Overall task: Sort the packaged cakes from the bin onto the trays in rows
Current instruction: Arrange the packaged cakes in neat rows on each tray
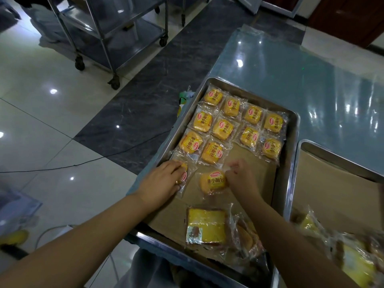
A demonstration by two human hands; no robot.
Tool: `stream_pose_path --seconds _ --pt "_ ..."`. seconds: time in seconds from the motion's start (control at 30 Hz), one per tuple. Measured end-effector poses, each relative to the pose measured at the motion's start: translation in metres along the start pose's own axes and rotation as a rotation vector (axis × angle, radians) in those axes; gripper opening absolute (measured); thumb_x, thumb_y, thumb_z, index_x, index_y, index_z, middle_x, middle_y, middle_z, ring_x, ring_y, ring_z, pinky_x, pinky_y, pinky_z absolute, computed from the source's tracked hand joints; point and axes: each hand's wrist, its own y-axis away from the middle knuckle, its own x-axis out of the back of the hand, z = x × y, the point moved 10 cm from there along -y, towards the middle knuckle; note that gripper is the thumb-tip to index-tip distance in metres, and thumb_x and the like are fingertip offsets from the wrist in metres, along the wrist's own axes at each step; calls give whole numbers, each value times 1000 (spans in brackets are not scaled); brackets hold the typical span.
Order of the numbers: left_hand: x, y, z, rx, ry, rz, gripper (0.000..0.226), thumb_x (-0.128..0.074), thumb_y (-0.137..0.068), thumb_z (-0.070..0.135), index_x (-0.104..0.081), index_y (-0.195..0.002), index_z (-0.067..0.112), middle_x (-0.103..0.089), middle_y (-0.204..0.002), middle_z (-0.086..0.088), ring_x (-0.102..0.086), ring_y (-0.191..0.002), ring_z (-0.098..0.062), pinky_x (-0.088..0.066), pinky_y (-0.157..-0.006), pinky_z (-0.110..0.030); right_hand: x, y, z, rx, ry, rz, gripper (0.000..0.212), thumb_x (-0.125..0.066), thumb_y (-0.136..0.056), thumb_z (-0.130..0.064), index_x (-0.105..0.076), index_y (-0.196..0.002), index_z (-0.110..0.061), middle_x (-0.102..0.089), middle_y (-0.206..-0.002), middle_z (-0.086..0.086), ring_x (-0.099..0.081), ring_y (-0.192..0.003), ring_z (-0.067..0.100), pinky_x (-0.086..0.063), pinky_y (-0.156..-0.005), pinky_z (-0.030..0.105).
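Laying out a fourth row of packaged cakes on the near tray, which stands on a glossy worktop and is lined with brown paper. The left hand rests flat-fingered on the left-end cake, its grip slack and pressing down, not clasping. The right hand has its fingers curled, and its grip appears to pinch the clear wrapper edge of the middle cake.

The two far rows hold four packs each. The third row holds two, with bare paper to its right. A rectangular yellow cake and a browner pack lie loose at the near end. A blurred heap of packs sits at lower right beside the second tray. No bin can be made out.

To do the step well, judged from this layout:
- draw the middle cake by its wrapper seam, not its soft body
- square it to the pack above
- let wrapper edges overlap as in the finished rows
- hold the left-end cake down so the row keeps its line
- fill the gap in the third row

Each yellow wrapper reads 小面包 in brown characters. It also carries a red oval logo whose white script is too small to read. The third-row packs lie with the print reversed
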Motion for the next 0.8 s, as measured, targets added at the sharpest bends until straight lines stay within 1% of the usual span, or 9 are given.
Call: stream_pose_path --seconds 0.1,0.17,0.3,0.43,0.5,0.57,0.63,0.7,0.8 --pt "-4 -1 -2 8 4 -21 61 -58 -89 31 -33 -144 19 -32 -150 -2 -27 -137 -20 -25 -109 -29 3 22 13 -83 -176 14 30 -52 -85 -4 -52 -105 -26 -63 -74 5 -62 -61 16 -51 -54 32" --pt "-4 0 -3 5 -13 -28 62 -57 -89 33 -32 -145 20 -31 -150 -1 -26 -137 -18 -26 -107 -28 4 38 17 -111 -260 48 23 -52 -87 -3 -58 -97 -22 -66 -70 3 -63 -56 12 -50 -51 27" --pt "-2 -1 -2 15 20 -20 62 -61 -88 28 -35 -144 18 -34 -149 -3 -29 -136 -20 -28 -107 -29 -7 71 28 -210 -436 57 13 -57 -90 -10 -63 -94 -21 -69 -83 -1 -64 -66 3 -50 -55 17" --pt "-2 0 -1 25 19 -28 62 -58 -89 28 -33 -145 19 -32 -150 -1 -27 -137 -18 -27 -107 -28 -36 93 11 -107 -268 -183 24 -56 -92 -20 -57 -107 -39 -67 -86 -10 -61 -64 -2 -50 -58 18" --pt "-2 0 -1 25 21 -33 62 -59 -89 28 -33 -145 19 -32 -150 -1 -27 -137 -18 -26 -107 -27 -43 96 5 -17 -108 -225 34 -54 -92 -19 -54 -120 -38 -65 -77 -10 -57 -61 -3 -47 -57 19" --pt "-2 -1 -1 26 30 -36 62 -60 -88 27 -34 -144 19 -34 -149 -2 -28 -136 -18 -26 -108 -28 -40 92 1 60 78 -185 35 -54 -91 -21 -55 -124 -34 -62 -76 -10 -55 -62 1 -43 -54 19" --pt "-3 0 -1 29 27 -39 62 -59 -89 28 -34 -144 19 -33 -149 -1 -27 -136 -18 -26 -107 -28 -29 81 -4 123 228 -87 26 -55 -91 -27 -60 -116 -31 -60 -90 -13 -55 -70 2 -41 -57 18" --pt "-4 0 -2 34 19 -37 61 -58 -89 29 -33 -144 21 -32 -150 1 -26 -137 -16 -25 -107 -27 -23 71 -14 227 371 0 23 -54 -91 -31 -61 -113 -28 -57 -104 -7 -52 -84 5 -43 -67 20" --pt "-5 0 -3 39 18 -38 61 -58 -89 30 -32 -144 21 -32 -150 1 -25 -137 -16 -25 -107 -26 -42 60 -18 324 498 -51 38 -55 -89 -36 -52 -126 -25 -48 -119 -2 -44 -106 14 -44 -87 28"
